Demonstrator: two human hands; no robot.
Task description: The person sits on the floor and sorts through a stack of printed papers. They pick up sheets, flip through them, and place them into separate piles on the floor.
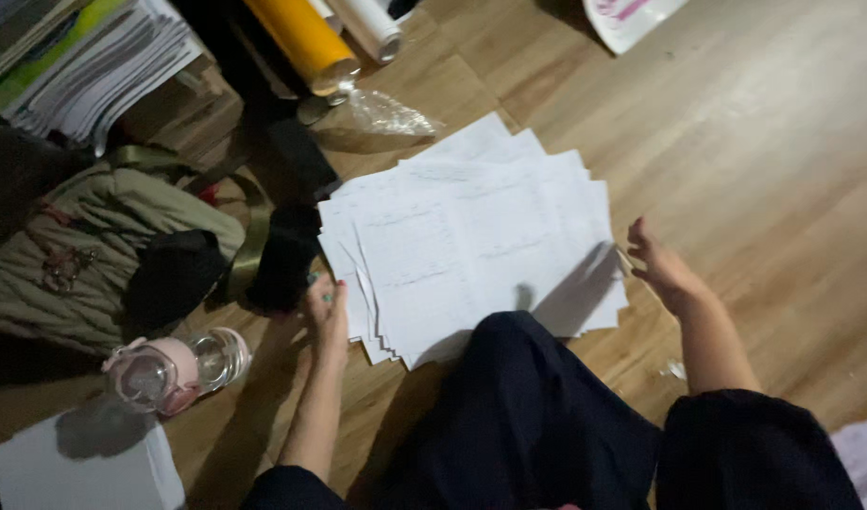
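We press our left hand (326, 304), fingers together, on the nine o'clock edge of the fanned printed sheets (476, 247); our right hand (658, 264), loosely spread, steadies three o'clock.

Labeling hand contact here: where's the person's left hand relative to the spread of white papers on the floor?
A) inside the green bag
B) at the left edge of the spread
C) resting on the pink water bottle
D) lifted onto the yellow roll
B: the left hand sits at the left edge of the paper spread, apart from the pink bottle lying nearer the camera.
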